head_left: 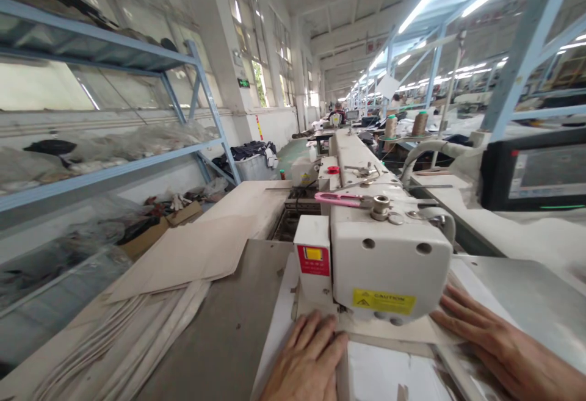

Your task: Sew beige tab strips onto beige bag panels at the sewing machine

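A white industrial sewing machine (389, 254) with a yellow caution label stands right in front of me. Under its head lies a beige fabric piece (389, 329). My left hand (307, 355) rests flat on the near left part of that fabric, fingers stretched forward. On the right side of the head, my right hand (485, 334) lies with fingers extended along the fabric's edge. Both hands look open and press from above. The needle area is hidden behind the machine head. Pink thread snips (343, 198) lie on top of the machine.
Beige fabric pieces (183, 254) are stacked on the table at left. A blue shelf rack (208, 108) with bagged goods stands beyond. A control screen (540, 172) juts in at right. Thread cones (420, 124) stand behind the machine.
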Tool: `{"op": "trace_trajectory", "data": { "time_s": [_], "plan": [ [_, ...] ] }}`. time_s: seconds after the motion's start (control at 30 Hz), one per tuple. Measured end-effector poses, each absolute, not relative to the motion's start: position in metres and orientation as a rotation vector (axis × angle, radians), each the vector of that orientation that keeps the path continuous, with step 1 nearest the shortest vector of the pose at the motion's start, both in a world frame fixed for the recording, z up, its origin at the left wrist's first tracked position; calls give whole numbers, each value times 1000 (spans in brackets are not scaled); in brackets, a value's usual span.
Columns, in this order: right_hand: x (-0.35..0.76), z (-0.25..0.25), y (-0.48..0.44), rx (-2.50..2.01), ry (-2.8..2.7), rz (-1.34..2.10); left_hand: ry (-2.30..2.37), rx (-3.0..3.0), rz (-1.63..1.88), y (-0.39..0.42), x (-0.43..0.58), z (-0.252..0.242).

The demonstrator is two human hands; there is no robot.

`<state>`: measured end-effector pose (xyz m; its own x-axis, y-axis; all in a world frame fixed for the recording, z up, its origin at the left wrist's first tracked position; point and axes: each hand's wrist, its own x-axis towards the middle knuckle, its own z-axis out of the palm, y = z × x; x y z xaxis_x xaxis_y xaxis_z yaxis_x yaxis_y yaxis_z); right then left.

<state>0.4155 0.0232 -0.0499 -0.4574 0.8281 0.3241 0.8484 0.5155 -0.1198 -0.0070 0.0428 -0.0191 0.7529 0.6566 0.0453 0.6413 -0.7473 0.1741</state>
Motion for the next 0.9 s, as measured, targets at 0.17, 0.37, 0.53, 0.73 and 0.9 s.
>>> {"op": "trace_trajectory", "data": {
  "time_s": [0.17, 0.37, 0.53, 0.73, 0.9],
  "plan": [
    [405, -42, 22, -1434, -2451, -164, 1148, 2814, 262, 43, -10, -23],
    [379, -10, 4, -1547, -2483, -161, 1096, 2890, 308, 64, -16, -18],
    [368, -4, -9, -1593, -2493, 2, 941, 2959, 307, 80, -18, -5],
    [361, -8, -5, -1608, -2451, -213, 861, 2971, 263, 84, -18, 12],
    [356, -14, -8, -1566, -2492, -513, 835, 2937, 294, 87, -21, 14]
  ]
}}
